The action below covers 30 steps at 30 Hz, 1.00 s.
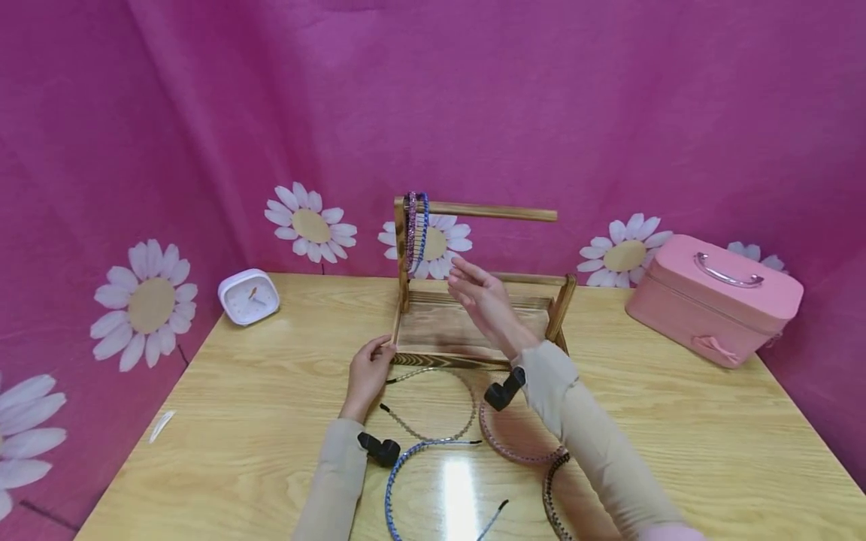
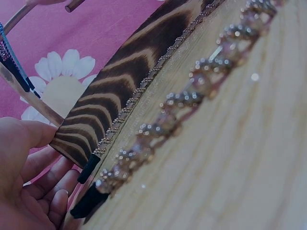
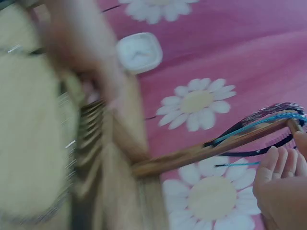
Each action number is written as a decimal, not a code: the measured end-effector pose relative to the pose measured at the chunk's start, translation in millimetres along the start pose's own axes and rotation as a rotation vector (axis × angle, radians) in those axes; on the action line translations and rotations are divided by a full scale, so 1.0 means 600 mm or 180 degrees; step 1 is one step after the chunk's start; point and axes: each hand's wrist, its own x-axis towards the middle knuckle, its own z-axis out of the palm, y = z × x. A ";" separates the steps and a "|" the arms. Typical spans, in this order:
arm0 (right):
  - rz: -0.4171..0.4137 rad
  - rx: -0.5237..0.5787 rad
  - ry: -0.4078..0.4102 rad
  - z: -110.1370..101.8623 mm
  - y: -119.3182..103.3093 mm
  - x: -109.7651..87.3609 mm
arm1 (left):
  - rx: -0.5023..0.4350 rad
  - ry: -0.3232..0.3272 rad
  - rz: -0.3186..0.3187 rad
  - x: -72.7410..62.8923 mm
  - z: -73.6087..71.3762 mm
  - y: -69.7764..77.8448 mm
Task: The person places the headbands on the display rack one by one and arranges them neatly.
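A wooden rack (image 1: 452,362) with a top bar and a tray base stands at mid-table. My left hand (image 1: 368,372) grips its front left corner, thumb on one side and fingers on the other, as the left wrist view shows. Two headbands hang over the bar's left end: a pink beaded headband (image 1: 410,233) and a blue headband (image 1: 425,233). Just below and to the right of them is my right hand (image 1: 487,300), fingers extended and holding nothing. A gold beaded headband (image 2: 182,99) lies on the table close to my left hand.
On the table in front of the rack lie a blue headband (image 1: 389,496), a pink headband (image 1: 501,448) and a dark brown headband (image 1: 549,500). A white clock (image 1: 249,298) stands back left, a pink case (image 1: 710,300) back right. A small white item (image 1: 161,426) lies near the left edge.
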 end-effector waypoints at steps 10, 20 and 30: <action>0.0465 -0.1062 -0.0378 -0.085 0.026 -0.094 | -0.0030 0.0012 0.0024 -0.001 -0.003 -0.001; 0.0595 -0.2264 -0.0620 -0.144 0.020 -0.210 | -0.0001 0.0024 0.0026 0.002 -0.001 0.002; 0.0663 -0.2755 -0.0801 -0.179 0.019 -0.306 | 0.0049 0.0004 -0.0002 -0.003 0.002 0.002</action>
